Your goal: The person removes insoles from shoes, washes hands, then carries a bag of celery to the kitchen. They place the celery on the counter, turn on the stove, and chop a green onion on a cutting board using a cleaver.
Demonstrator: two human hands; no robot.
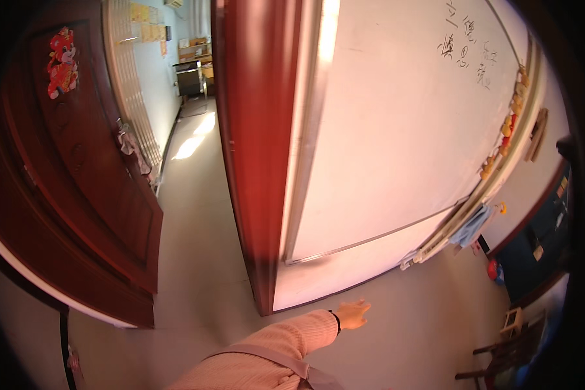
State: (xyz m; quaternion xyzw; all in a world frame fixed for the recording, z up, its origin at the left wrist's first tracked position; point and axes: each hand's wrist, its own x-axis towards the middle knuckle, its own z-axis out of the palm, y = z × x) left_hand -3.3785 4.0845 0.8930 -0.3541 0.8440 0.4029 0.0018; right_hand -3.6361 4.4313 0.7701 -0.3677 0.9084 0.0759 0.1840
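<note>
My left hand (353,315) reaches out to the right over the grey floor (395,341), low in front of the wall. Its fingers are a little apart, and nothing shows in them. A dark band (335,322) circles the wrist, below a pink knitted sleeve (292,336). A brown strap (273,358) crosses the pink garment. Nearest the hand is the pale lower wall under a large framed whiteboard (385,146), which bears handwriting. The hand appears apart from both. My right hand is out of view.
A red-brown door frame (261,146) stands left of the whiteboard. Beyond the doorway are a radiator (131,83) and a black chair (190,80). A dark wooden door (92,156) stands at left. A blue cloth (473,226) hangs at right, above a wooden chair (502,358).
</note>
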